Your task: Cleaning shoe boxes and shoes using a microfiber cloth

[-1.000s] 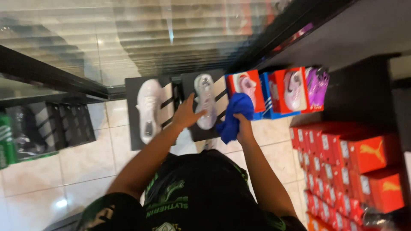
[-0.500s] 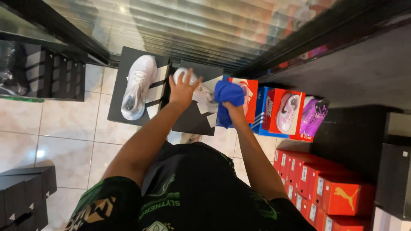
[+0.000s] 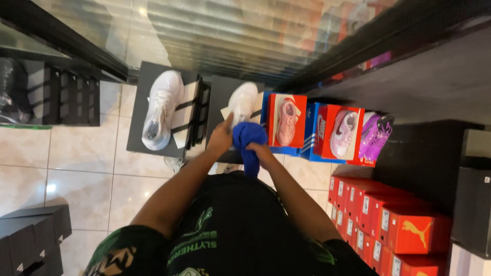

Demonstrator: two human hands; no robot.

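My left hand (image 3: 221, 139) grips the near end of a white sneaker (image 3: 242, 102) that rests on a black shoe box (image 3: 220, 97). My right hand (image 3: 260, 152) is closed on a blue cloth (image 3: 248, 138), bunched right beside the sneaker's heel. Both forearms reach forward over my black and green shirt (image 3: 230, 230).
A second white sneaker (image 3: 162, 108) lies on a black box to the left. To the right, pink shoes (image 3: 286, 121) and a purple shoe (image 3: 374, 136) sit on red and blue boxes. Several red boxes (image 3: 399, 225) are stacked at lower right; black boxes (image 3: 30, 240) at lower left. A glass front stands behind.
The view has shifted, so the boxes sit more central. My hands have dropped toward the sneaker's near end, and the blue cloth has come lower, off the shoe's side.
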